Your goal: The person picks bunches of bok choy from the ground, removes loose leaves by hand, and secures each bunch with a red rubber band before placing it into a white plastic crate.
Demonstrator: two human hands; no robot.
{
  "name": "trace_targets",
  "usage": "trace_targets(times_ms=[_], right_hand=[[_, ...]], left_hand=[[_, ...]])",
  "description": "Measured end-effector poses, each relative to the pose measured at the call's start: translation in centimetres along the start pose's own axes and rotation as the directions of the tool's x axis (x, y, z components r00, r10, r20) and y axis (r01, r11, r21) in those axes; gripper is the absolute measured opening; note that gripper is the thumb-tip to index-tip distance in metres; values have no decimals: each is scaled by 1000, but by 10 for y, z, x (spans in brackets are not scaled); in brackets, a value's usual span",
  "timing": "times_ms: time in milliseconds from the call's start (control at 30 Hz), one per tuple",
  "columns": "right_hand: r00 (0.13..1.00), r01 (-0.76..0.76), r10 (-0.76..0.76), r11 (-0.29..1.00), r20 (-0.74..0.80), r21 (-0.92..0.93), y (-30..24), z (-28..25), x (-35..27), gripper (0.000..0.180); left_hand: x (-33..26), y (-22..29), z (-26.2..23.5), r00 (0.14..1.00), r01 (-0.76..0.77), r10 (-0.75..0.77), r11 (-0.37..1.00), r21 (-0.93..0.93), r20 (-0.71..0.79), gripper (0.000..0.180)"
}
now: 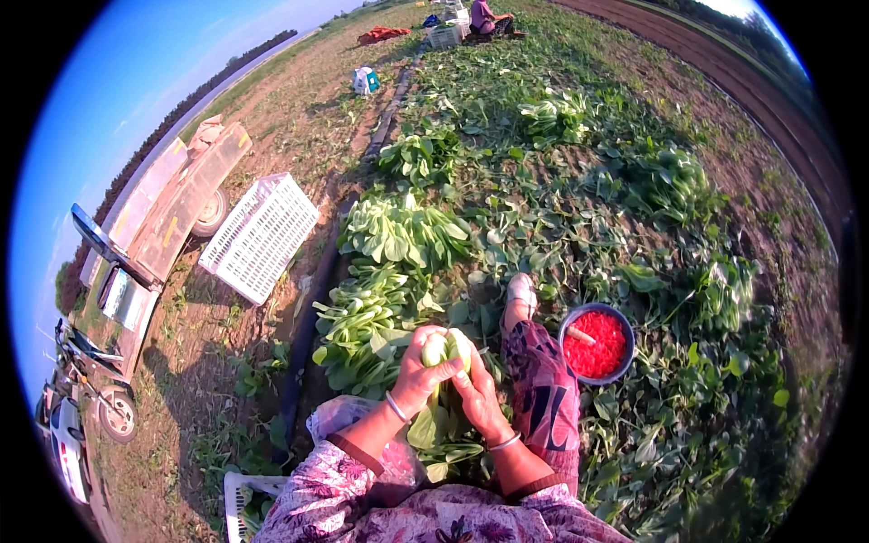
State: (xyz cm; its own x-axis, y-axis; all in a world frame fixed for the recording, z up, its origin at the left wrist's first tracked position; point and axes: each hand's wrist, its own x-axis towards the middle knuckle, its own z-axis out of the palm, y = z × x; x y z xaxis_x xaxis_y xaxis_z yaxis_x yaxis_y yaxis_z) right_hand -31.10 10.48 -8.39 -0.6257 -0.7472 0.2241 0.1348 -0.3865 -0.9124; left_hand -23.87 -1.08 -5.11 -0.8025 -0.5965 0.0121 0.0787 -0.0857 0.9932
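Note:
Both of my hands are closed on leafy greens that look like bok choy (460,349), whose pale stem ends point up. My left hand (415,376) grips one pale base, and my right hand (480,398) wraps the other, thumbs close together. The green leaves (429,427) hang down between my wrists. Just beyond my hands, to the left, piled greens (360,317) lie in a row on the ground. A dark bucket (563,337) stands right of my leg, filled with red strips or bits (601,348) and a light stick-like handle (580,336).
A white plastic crate (262,237) sits at the left, near a flatbed cart (172,213) and a motorbike (113,412). A dark hose (303,362) runs along the row. More cut bunches (554,118) lie ahead. A person (489,20) sits far off beside crates (445,36).

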Motion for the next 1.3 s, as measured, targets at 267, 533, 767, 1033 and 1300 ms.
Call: trace_targets(times_ms=[267,533,767,1033,1300], right_hand=[[1000,-1,0,1000,14,30,4,-2,1,64],[999,43,-44,992,-7,-119,18,0,-3,66],[992,106,-123,947,-37,-303,27,0,-5,71],[989,126,-146,938,-38,-322,30,4,-8,74],[990,104,-130,939,-58,-327,35,8,-10,74]], left_hand=[[0,3,1,999,31,-31,999,-25,-22,56],[0,-3,0,999,33,-34,999,-32,-17,58],[1,-3,1,998,54,-53,996,-74,22,68],[1,-7,1,999,51,-50,998,-39,5,77],[1,0,3,992,129,-129,991,-45,3,66]])
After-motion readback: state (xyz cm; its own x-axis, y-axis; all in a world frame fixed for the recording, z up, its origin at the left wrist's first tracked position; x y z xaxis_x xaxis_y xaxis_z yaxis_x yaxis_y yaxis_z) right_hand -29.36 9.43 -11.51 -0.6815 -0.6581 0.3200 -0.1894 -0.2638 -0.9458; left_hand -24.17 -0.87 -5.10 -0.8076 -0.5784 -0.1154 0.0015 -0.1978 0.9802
